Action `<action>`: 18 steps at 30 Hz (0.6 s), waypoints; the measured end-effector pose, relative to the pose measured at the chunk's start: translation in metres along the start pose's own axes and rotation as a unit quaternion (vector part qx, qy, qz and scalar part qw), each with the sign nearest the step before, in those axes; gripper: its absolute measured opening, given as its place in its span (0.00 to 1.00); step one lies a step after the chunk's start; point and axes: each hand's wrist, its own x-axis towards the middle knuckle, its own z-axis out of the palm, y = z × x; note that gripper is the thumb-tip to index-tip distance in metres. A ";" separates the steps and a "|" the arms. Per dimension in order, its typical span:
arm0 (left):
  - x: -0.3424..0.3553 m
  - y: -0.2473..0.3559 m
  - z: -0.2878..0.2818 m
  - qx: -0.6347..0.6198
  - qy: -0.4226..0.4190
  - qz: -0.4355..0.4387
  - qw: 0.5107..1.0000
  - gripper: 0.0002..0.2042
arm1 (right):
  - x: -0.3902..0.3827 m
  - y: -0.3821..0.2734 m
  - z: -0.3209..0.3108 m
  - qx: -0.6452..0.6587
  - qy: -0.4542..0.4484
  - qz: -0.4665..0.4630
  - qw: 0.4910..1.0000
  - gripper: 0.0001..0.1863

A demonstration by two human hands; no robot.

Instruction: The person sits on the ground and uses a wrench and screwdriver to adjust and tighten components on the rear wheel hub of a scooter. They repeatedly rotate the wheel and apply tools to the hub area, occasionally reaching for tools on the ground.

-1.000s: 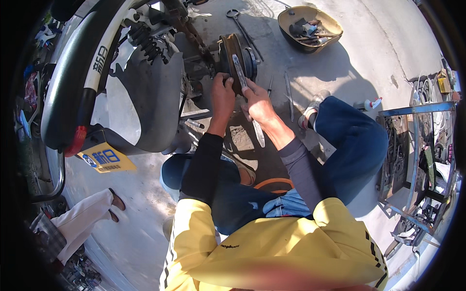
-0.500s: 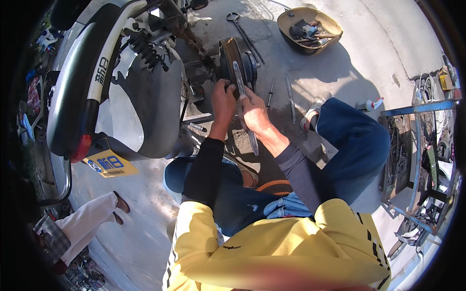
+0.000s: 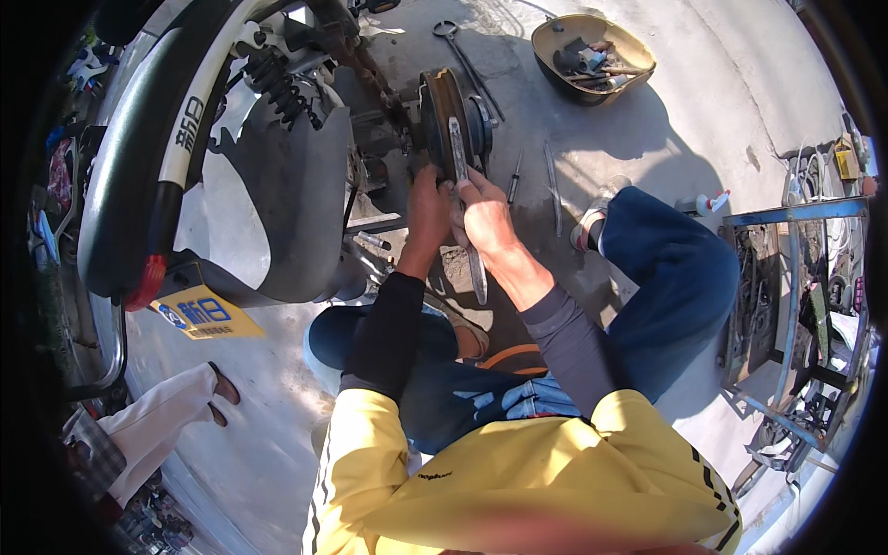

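A small wheel rim (image 3: 447, 102), rusty brown inside with a dark outer face, stands on edge beside the scooter's frame. My right hand (image 3: 487, 215) is closed round a long flat metal tyre lever (image 3: 458, 148). The lever's far end lies against the rim, and its near end sticks out below my palm. Close beside it, my left hand (image 3: 428, 208) is at the rim's near edge with its fingers curled. What those fingers grip is hidden.
At left stands the scooter with its black seat (image 3: 129, 176) and shock spring (image 3: 277, 88). A screwdriver (image 3: 514, 178), a second bar (image 3: 553, 188) and a long ring-ended tool (image 3: 470, 69) lie on the concrete. Beyond is a tool basin (image 3: 638, 85); at right, a blue metal rack (image 3: 800, 213). Another person's legs (image 3: 171, 416) show lower left.
Both hands have shifted slightly toward me, and the lever has come with the right hand. My left fingers sit lower along the rim's near edge.
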 end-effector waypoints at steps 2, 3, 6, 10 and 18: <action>-0.004 0.011 -0.006 -0.015 -0.008 0.015 1.000 0.10 | 0.036 -0.026 0.013 0.021 0.004 0.019 1.000 0.21; -0.003 0.011 -0.007 -0.028 -0.014 0.023 0.999 0.11 | 0.036 -0.026 0.019 0.014 0.026 0.004 1.000 0.21; 0.002 0.010 -0.009 -0.046 -0.048 -0.092 0.994 0.12 | 0.023 0.018 0.009 0.010 0.018 -0.031 0.999 0.22; -0.003 0.019 -0.004 -0.102 -0.039 -0.090 0.990 0.09 | 0.027 -0.009 0.011 0.053 0.024 0.015 0.998 0.20; 0.005 0.030 -0.012 -0.020 0.014 -0.042 0.999 0.08 | -0.022 0.021 -0.022 -0.058 0.000 -0.043 0.997 0.19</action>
